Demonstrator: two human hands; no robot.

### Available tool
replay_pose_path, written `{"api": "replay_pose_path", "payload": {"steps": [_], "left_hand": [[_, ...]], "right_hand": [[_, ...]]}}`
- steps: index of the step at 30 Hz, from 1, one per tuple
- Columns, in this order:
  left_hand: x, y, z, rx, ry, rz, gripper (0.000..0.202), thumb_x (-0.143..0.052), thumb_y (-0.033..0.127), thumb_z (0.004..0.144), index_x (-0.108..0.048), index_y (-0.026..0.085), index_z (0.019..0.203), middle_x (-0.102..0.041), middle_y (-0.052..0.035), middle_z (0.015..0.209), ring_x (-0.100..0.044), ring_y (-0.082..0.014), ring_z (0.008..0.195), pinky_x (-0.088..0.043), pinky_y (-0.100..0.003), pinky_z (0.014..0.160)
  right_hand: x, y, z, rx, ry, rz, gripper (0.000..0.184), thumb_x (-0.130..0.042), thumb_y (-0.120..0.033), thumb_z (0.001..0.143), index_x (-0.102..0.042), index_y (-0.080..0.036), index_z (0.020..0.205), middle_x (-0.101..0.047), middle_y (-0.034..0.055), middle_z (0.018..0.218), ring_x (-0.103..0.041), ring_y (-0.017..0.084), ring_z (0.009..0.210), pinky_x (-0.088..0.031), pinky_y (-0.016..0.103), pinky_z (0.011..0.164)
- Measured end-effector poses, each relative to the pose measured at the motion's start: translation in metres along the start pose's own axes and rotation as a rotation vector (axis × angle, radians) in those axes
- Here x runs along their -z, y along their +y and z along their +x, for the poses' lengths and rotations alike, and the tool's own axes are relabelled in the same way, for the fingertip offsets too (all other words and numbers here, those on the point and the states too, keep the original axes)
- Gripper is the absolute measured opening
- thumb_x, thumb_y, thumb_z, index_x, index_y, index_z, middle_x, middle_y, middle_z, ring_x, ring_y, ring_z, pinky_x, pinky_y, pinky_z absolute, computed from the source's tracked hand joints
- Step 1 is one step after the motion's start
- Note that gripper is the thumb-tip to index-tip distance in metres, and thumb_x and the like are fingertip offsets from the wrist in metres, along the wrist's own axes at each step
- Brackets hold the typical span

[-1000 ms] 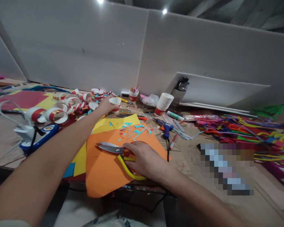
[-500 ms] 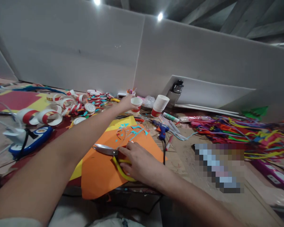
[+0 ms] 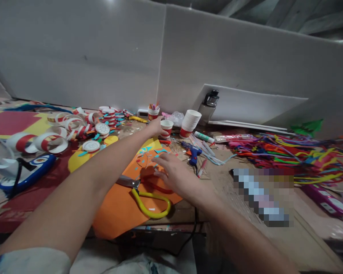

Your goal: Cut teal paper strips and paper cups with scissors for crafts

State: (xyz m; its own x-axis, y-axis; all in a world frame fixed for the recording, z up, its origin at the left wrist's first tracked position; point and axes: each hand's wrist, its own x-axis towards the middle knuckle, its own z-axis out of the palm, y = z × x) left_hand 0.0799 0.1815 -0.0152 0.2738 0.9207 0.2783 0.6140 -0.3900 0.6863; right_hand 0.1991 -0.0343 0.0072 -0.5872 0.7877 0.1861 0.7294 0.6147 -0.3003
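Observation:
At the back of the table, my left hand point(image 3: 156, 128) is closed round a small red-and-white paper cup point(image 3: 167, 125), which stands upright with its mouth up. My right hand point(image 3: 175, 175) hovers just above the scissors, fingers stretched out and holding nothing. The scissors point(image 3: 156, 215) have one yellow and one red handle and lie on an orange paper sheet point(image 3: 117, 215), blades pointing left and partly behind my left forearm. Small blue paper scraps point(image 3: 145, 150) are scattered on the sheet beyond my right hand.
A stack of paper cups point(image 3: 191, 122) stands right of the held cup, before a dark bottle point(image 3: 208, 109). A blue glue gun point(image 3: 194, 154) lies right of my right hand. Colourful pipe cleaners point(image 3: 286, 154) cover the right; curled cup strips point(image 3: 50, 142) lie left.
My right hand has come off the scissors' handles, its fingers opening and moving slightly up and right. My left hand stays on the paper cup. The view has shifted a little.

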Motion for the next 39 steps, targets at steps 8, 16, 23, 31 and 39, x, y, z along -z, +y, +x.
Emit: {"api": "replay_pose_path", "payload": {"steps": [8,16,23,31,39], "left_hand": [[0.037,-0.007,-0.013,-0.037,0.214,-0.122,0.066,-0.081,0.029,0.067,-0.056,0.014,0.126,-0.067,-0.0161,0.112,-0.064,-0.0269,0.103,-0.048,-0.039,0.091],[0.073,-0.019,-0.084,-0.062,0.340,-0.334,0.030,-0.072,0.024,0.074,-0.062,0.015,0.101,-0.069,-0.0067,0.093,-0.065,-0.0169,0.085,-0.050,-0.034,0.085],[0.091,-0.034,-0.121,0.057,0.464,-0.602,0.018,-0.068,0.022,0.075,-0.062,0.016,0.091,-0.068,-0.0054,0.088,-0.063,-0.0143,0.079,-0.051,-0.028,0.075],[0.095,-0.049,-0.136,0.025,0.618,-0.308,0.007,-0.059,0.021,0.081,-0.063,0.018,0.086,-0.069,-0.0033,0.085,-0.063,-0.0143,0.078,-0.050,-0.028,0.078],[0.083,-0.046,-0.141,0.015,0.479,-0.138,0.010,-0.058,0.017,0.080,-0.066,0.018,0.087,-0.072,-0.0040,0.090,-0.064,-0.0155,0.079,-0.050,-0.028,0.076]], "right_hand": [[-0.011,0.031,0.030,-0.202,-0.147,-0.158,0.087,-0.061,-0.055,0.085,-0.022,-0.023,0.156,-0.022,0.0200,0.159,-0.021,0.040,0.145,-0.027,0.056,0.112],[-0.033,0.034,0.058,-0.145,-0.231,-0.325,0.089,-0.042,-0.078,0.082,-0.023,-0.033,0.156,-0.031,0.0186,0.153,-0.033,0.046,0.135,-0.035,0.060,0.101],[-0.033,0.032,0.070,-0.109,-0.188,-0.316,0.064,-0.040,-0.060,0.095,-0.042,-0.025,0.149,-0.049,0.0158,0.131,-0.047,0.031,0.118,-0.039,0.040,0.099],[-0.052,0.014,0.092,-0.120,-0.125,-0.362,0.082,-0.033,-0.079,0.084,-0.043,-0.027,0.146,-0.050,0.0192,0.128,-0.045,0.037,0.118,-0.040,0.050,0.095],[-0.058,0.018,0.117,-0.080,-0.106,-0.245,0.032,-0.042,-0.032,0.097,-0.063,-0.017,0.117,-0.060,0.0152,0.112,-0.058,0.024,0.098,-0.046,0.033,0.081]]}}
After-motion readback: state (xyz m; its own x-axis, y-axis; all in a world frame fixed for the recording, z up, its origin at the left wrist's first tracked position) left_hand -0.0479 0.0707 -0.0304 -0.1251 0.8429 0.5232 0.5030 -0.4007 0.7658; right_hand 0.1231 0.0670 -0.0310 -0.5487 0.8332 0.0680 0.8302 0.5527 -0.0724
